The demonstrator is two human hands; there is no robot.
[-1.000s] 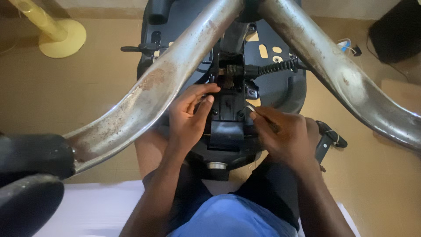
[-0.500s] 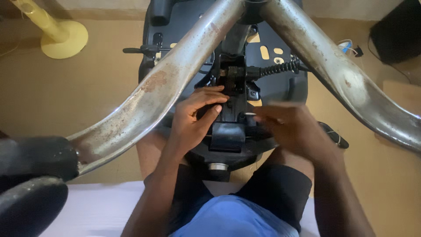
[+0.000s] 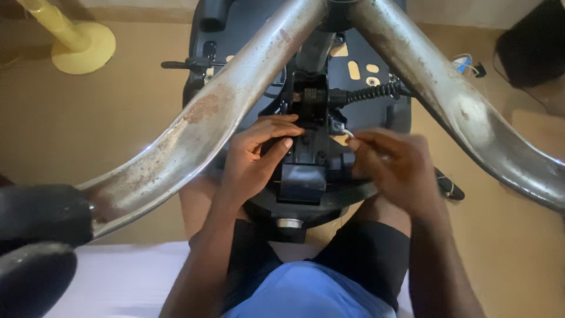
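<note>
Your left hand point(image 3: 253, 162) rests w/ fingers curled on the black mechanism point(image 3: 309, 147) under the upturned chair, between its chrome legs point(image 3: 200, 129). Right hand point(image 3: 394, 168) is blurred, fingertips pinched near a small metal piece point(image 3: 347, 133); can't tell if it's gripped.

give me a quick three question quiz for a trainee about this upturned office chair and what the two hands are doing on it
1. True or false: the left hand rests on the black mechanism under the seat.
2. Multiple choice: where does the coiled black spring sit? A) above and to the right of the mechanism B) on the floor by the yellow stand C) in the left hand
3. Fill in: the right hand pinches a small ___ part at the mechanism's right side.

Key
1. True; its fingers lie on the mechanism, below the rusty chrome leg.
2. A.
3. Metal; a thin bright piece shows at the fingertips, though the hand is blurred.
</note>
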